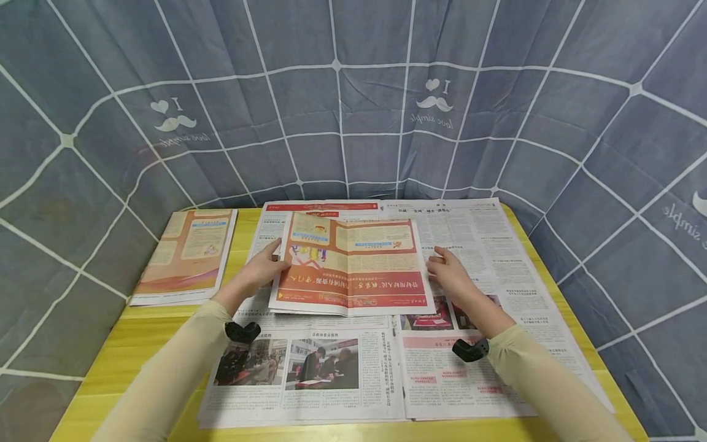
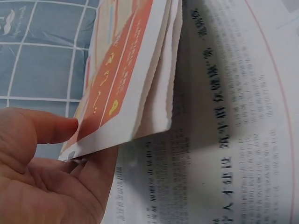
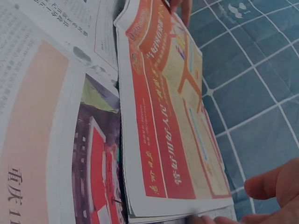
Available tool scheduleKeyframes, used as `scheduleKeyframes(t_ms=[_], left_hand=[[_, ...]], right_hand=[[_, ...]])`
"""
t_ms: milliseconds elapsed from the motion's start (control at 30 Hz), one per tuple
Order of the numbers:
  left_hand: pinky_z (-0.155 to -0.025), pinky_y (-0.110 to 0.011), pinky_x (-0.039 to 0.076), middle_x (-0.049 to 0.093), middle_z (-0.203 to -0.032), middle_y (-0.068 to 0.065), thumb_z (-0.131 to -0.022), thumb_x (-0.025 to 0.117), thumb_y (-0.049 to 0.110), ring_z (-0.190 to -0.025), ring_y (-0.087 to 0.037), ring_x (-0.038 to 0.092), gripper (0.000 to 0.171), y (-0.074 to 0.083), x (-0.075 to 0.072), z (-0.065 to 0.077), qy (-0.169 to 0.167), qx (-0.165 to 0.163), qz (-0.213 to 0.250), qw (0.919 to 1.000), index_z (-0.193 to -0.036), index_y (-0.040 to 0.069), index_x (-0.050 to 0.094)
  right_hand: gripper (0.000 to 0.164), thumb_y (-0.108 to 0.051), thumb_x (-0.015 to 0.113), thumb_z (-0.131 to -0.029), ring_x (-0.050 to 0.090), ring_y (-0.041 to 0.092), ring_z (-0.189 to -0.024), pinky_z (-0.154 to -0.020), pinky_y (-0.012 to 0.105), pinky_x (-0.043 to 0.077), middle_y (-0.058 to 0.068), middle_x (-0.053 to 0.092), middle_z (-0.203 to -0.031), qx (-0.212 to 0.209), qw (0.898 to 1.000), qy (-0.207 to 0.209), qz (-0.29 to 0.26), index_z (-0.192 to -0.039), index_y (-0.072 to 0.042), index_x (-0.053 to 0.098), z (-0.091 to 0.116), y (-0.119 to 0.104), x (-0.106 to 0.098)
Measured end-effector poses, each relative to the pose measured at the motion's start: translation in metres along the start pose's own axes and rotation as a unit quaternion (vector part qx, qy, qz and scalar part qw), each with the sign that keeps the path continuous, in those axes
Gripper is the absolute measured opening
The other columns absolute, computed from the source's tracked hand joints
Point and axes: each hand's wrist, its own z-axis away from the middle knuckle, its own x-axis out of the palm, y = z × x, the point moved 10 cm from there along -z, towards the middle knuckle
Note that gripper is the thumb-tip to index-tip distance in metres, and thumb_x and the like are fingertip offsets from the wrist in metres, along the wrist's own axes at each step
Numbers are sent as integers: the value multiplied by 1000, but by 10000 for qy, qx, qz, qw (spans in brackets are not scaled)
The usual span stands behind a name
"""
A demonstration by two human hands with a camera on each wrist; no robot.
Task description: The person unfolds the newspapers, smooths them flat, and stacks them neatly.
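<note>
A folded newspaper (image 1: 364,258) with an orange and red printed page lies over a larger spread newspaper (image 1: 513,264), its print upside down in the head view. My left hand (image 1: 258,270) pinches its left edge, thumb on top and fingers beneath. In the left wrist view that edge of the folded newspaper (image 2: 133,88) is raised, its layers slightly parted. At the right edge is my right hand (image 1: 455,279), fingers loosely bent. The right wrist view shows the right thumb (image 3: 266,185) apart from the paper and the fingertips by its edge, partly cut off.
Another folded newspaper (image 1: 185,258) with an orange page lies at the left of the yellow table (image 1: 110,362). A grey curtain (image 1: 370,104) with white grid lines surrounds the back and sides. Each wrist wears a black band.
</note>
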Motion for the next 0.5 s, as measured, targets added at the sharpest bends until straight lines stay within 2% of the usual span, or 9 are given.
scheduleKeyframes(t_ms=[300,500], left_hand=[[-82,-41,54,37,-153,-32,-105,53,15,-112,-36,62,80,-16,1,-5,213,-171,-190,9994,-167,17,3],[-95,-49,50,31,-156,-34,-105,53,13,-125,-42,54,79,-17,4,-6,250,-146,-179,9994,-167,16,3]], right_hand=[[67,-18,46,-109,45,38,-138,-107,47,45,27,31,-159,177,9994,122,-260,-164,-2,11,-6,6,-4],[69,-20,46,-108,55,38,-128,-94,41,51,28,39,-153,311,9992,12,-264,-164,-2,10,-10,9,-1]])
